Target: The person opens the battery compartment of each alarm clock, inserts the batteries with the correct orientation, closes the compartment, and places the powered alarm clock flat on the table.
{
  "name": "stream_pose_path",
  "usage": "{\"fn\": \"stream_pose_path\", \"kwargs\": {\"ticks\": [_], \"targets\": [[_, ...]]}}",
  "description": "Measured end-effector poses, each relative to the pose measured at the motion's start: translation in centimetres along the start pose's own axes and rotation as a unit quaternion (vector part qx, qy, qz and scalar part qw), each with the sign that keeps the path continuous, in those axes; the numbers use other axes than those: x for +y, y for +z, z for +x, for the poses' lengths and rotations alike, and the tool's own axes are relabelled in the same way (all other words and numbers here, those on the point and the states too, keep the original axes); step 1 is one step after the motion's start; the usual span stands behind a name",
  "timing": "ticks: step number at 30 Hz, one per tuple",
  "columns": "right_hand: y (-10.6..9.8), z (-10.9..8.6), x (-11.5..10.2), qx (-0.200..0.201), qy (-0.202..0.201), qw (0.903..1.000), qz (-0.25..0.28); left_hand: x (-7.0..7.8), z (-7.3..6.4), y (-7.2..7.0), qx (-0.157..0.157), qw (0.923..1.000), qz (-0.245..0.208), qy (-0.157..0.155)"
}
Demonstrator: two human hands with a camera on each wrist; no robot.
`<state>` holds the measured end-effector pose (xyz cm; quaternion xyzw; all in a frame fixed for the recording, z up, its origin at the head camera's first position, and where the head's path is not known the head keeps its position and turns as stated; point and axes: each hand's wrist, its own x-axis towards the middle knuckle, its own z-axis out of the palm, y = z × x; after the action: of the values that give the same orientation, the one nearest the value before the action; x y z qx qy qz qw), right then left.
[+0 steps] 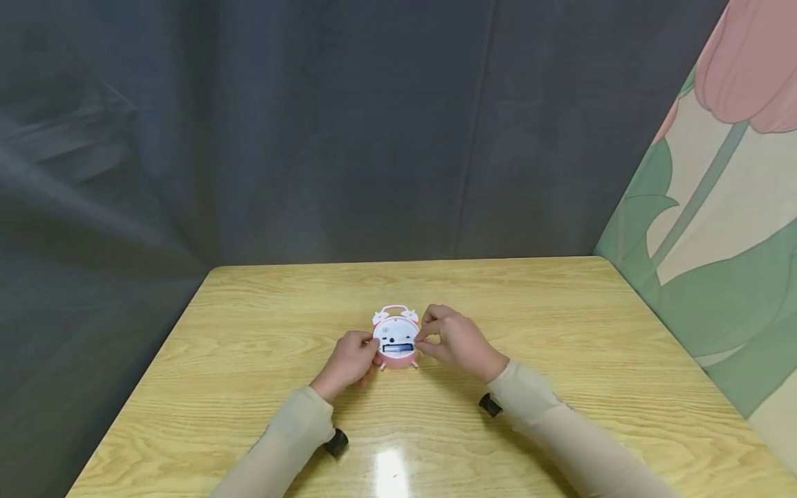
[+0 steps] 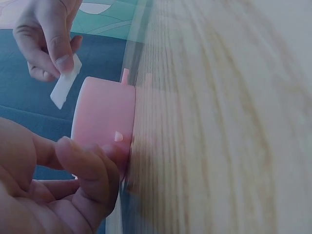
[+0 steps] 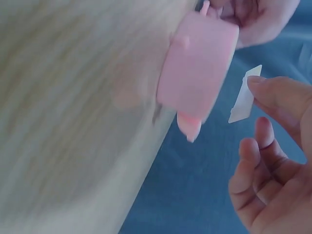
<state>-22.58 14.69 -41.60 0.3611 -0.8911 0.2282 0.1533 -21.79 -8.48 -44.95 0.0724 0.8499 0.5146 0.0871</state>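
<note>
A pink alarm clock (image 1: 396, 328) with twin bells lies on the table, its white back facing up. In that back the battery compartment (image 1: 398, 348) is uncovered and looks dark; whether a battery sits inside is too small to tell. My left hand (image 1: 350, 358) holds the clock by its left side, thumb at the rim of the back and fingers curled against the pink casing (image 2: 105, 109). Between thumb and fingers, my right hand (image 1: 457, 340) pinches a small white battery cover (image 3: 246, 97), which is just above the clock's right edge and apart from the casing.
The wooden table (image 1: 261, 311) extends around the clock on all sides. A dark curtain (image 1: 373, 138) hangs behind and to the left, and a cloth with a flower print (image 1: 716, 242) hangs along the right. Both wrists carry black cameras (image 1: 337, 443).
</note>
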Motion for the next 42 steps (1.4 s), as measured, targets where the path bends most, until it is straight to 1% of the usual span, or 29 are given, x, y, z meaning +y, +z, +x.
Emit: {"fn": "stream_pose_path", "kwargs": {"ticks": [6,16,19,24,28,34,42], "targets": [[1.1,0.2,-1.0,-0.015,0.003,0.9999,-0.003,-0.1,0.1,0.2,-0.003,1.0,-0.003,0.0],[1.6,0.5,-1.5,-0.009,0.024,0.9997,0.005,0.2,0.2,0.2,-0.004,0.9999,-0.016,0.005],[1.7,0.6,-1.5,-0.011,0.038,0.999,0.019,0.3,0.1,0.2,-0.002,0.9998,-0.018,0.006],[1.8,0.7,-1.4,-0.016,0.065,0.996,0.059,0.7,-0.1,0.2,0.007,0.9998,-0.02,0.005],[2.1,0.9,-1.3,-0.018,0.071,0.9942,0.078,0.9,-0.2,0.4,0.008,0.9998,-0.019,0.001],[2.4,1.1,-1.2,-0.023,0.075,0.9938,0.079,0.9,-0.2,0.4,0.006,0.9998,-0.019,-0.001],[2.5,1.5,-1.2,-0.033,0.08,0.9938,0.071,0.8,-0.1,0.4,0.005,0.9998,-0.017,0.007]]}}
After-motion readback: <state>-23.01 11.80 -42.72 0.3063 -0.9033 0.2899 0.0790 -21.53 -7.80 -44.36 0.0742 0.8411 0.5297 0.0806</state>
